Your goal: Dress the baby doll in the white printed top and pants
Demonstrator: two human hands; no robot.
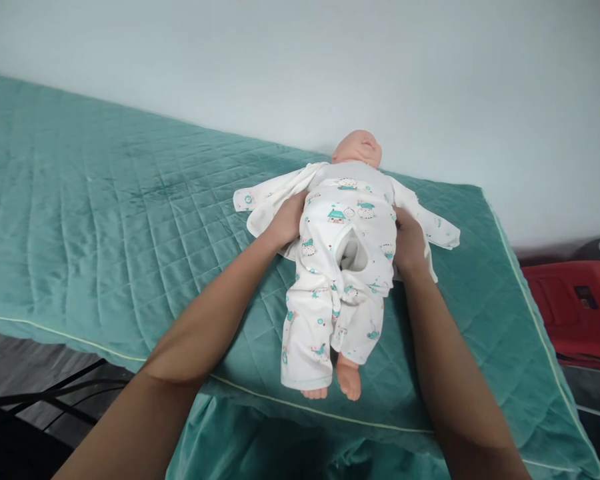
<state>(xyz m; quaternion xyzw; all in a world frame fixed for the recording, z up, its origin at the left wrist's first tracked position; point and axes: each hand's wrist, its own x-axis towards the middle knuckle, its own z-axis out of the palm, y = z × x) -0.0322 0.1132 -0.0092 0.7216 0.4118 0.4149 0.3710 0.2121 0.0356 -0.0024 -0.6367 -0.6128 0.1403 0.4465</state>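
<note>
Your left hand (289, 219) and right hand (411, 243) curl against the doll (357, 150), fingers hidden, so you can't tell their grip. It lies feet-first toward the front edge of the quilted cover (130, 220); work the trousers (317, 293) evenly.

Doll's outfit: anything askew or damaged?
Yes: the trousers sit unevenly. The hem at picture left reaches the toes; the other stops higher, baring the foot. The crotch gap looks like part of the cut, not damage.
</note>
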